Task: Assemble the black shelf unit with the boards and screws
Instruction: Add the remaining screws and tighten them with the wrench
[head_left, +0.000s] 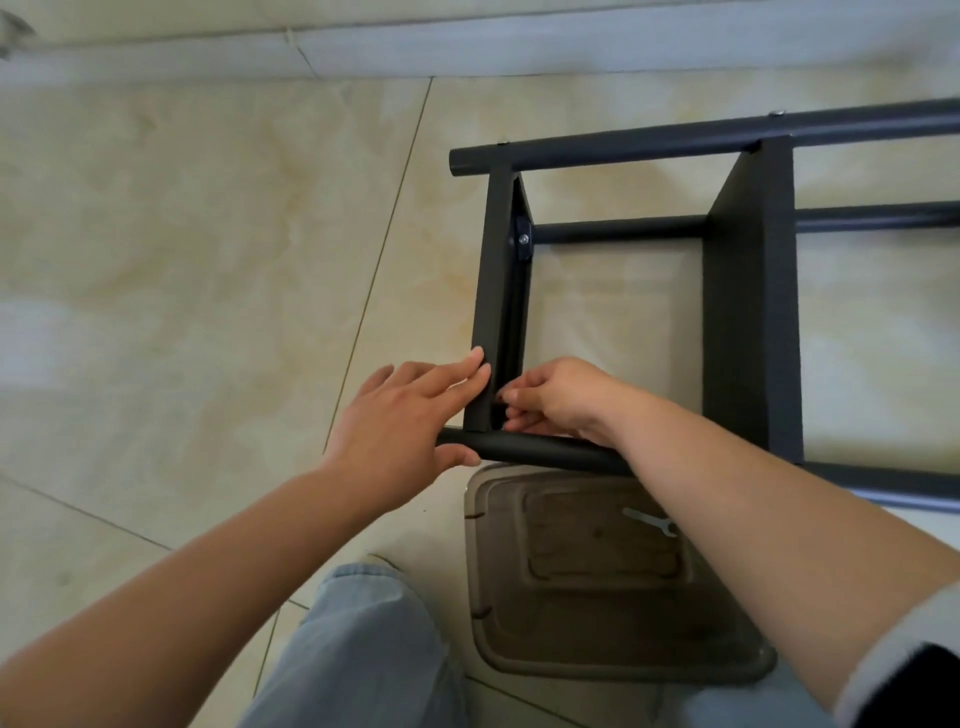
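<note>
The black shelf unit lies on its side on the tiled floor. Its left board (496, 291) stands on edge between a far tube (675, 137) and a near tube (540, 451). A second board (748, 312) stands to the right. My left hand (400, 426) has straight fingers pressing the left board's outer face, thumb under the near tube's end. My right hand (556, 402) is curled at the board's inner lower corner, fingertips pinching something small and dark there; what it is stays hidden. A screw with bracket (523, 240) shows at the board's far inner corner.
A translucent brown plastic tray (613, 660) sits on the floor just below the near tube, with a small flat metal wrench (649, 521) in it. My knee in light jeans (363, 649) is at bottom centre. A pale wall base runs along the top.
</note>
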